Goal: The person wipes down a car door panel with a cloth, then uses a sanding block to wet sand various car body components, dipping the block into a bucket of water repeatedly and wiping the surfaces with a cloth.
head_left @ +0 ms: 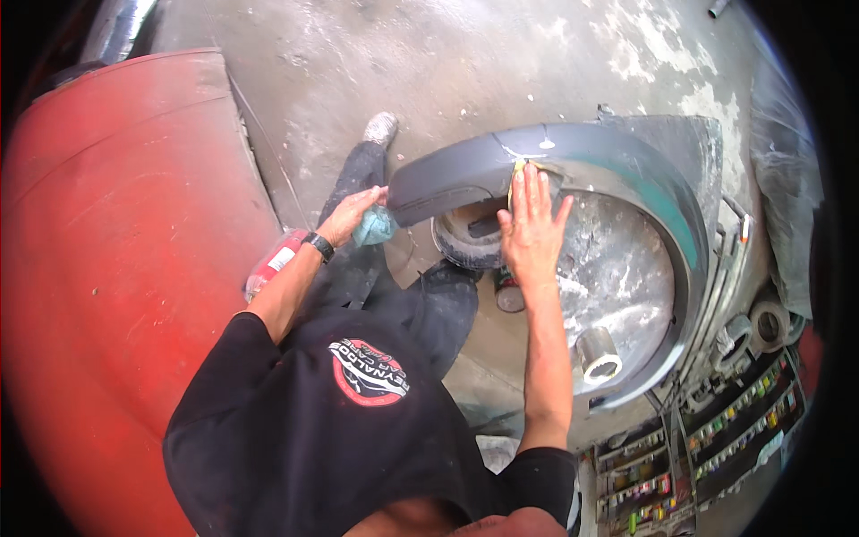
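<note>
Across from me, a large arched panel (447, 183), smooth and charcoal grey with patches of teal green and white streaks at its crest, lay in front of the person, curving around a round, stained grey surface (617, 242). I could not tell what bore its weight.

The right hand (535, 234) lay flat and unclenched, fingers a little spread, over a thin yellow pad (517, 168) against the panel's inner edge. The left hand (352, 217) was closed narrowly on a crumpled blue-green cloth (374, 227), its fingertips at the panel's left end.

A short, hollow, pale metallic cylinder (598, 355) stood on the round surface. Beside the left forearm was a red container (275, 262) with a white label, its print too small to read. The person's black cloth shirt (250, 403) bore a round red, white and black emblem (369, 371) with lettering. A broad, dusty red panel (134, 224) bulged at left.
</note>
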